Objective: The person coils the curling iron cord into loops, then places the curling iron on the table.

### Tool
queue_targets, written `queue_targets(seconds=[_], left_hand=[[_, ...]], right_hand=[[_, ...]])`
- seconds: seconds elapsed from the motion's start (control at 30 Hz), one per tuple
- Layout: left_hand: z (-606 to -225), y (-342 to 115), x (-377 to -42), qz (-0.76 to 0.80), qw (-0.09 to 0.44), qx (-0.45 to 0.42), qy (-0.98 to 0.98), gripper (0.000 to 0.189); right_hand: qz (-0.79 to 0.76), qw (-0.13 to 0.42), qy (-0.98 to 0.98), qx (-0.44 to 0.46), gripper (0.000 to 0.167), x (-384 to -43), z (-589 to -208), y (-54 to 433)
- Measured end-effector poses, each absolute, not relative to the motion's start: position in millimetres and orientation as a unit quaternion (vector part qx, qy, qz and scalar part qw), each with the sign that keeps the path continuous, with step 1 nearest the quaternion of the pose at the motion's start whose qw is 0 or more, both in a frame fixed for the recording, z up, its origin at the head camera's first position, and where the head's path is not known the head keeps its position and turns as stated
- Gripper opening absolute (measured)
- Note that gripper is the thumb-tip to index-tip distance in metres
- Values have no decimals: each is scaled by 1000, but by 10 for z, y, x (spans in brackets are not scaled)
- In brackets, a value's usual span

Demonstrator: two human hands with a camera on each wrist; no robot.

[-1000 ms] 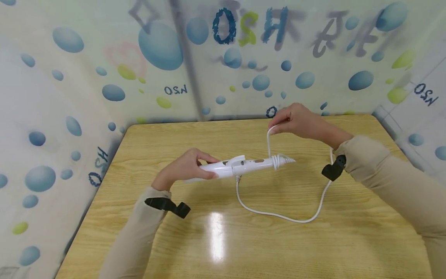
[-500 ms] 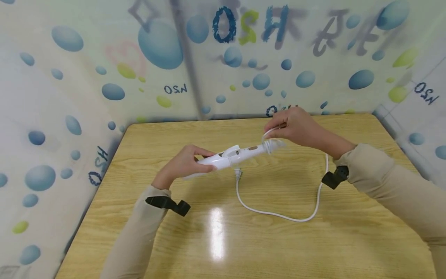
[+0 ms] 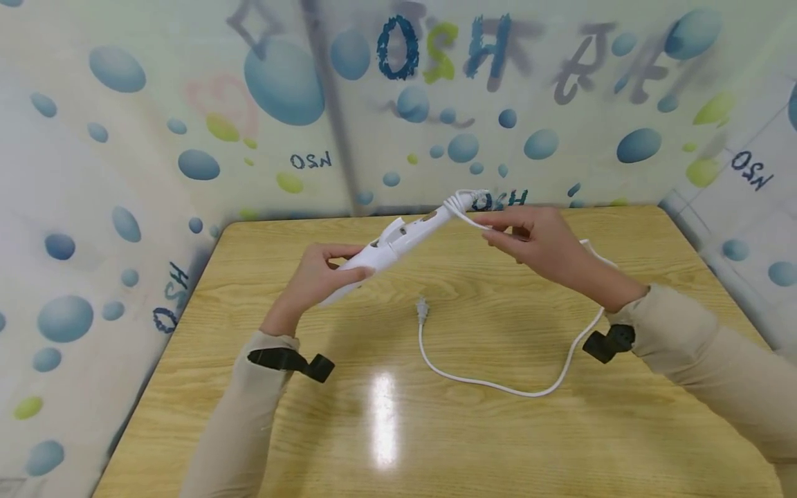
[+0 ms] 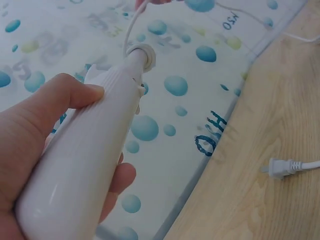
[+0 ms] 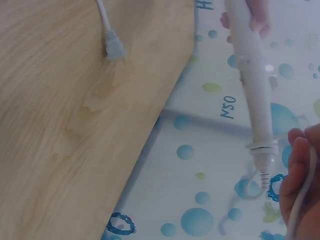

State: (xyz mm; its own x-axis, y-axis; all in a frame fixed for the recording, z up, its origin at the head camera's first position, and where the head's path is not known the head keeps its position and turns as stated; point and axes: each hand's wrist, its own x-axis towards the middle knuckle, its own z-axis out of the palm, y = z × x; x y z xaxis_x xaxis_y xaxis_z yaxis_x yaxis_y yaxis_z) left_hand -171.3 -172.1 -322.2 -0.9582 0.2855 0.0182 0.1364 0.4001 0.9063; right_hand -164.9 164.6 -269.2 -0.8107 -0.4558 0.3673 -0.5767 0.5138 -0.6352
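My left hand [image 3: 316, 277] grips the wide, rounded end of a white hair iron [image 3: 407, 238], its thumb lying along the body in the left wrist view. The iron is tilted over the table, its narrow end raised toward the back wall. Around that narrow end run a few turns of white power cord [image 3: 459, 205]. Just right of the turns, my right hand [image 3: 548, 242] pinches the cord between thumb and fingers. In the right wrist view the cord [image 5: 303, 195] crosses the fingers, and the ribbed cord sleeve [image 5: 264, 180] sticks out past the turns.
The cord's loose length curves across the wooden table [image 3: 498, 443] to a two-pin plug [image 3: 422, 309] near the middle. A patterned wall covering [image 3: 373, 124] with blue and green dots stands along the back and both sides.
My left hand has raised and tilted the hair iron's narrow end toward the back wall. The right hand, holding the cord, has moved from above that end to its lower right.
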Motion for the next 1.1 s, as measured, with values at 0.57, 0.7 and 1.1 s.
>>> queue_targets(seconds=[0.57,0.7,1.1], left_hand=[[-3106,-1819,-1720,567,51,91,817,46],[-3108,-1839,-1718,577,46,90,810,46],[-3077,-1842,-1652,608,48,128,782,41]], right_hand=[[481,30,-834,270,35,-1491,-3142,1806],[496,-8,-831,251,36,-1503,-3220,1846],[549,-37,-792,263,31,-1720,-3485,1879]])
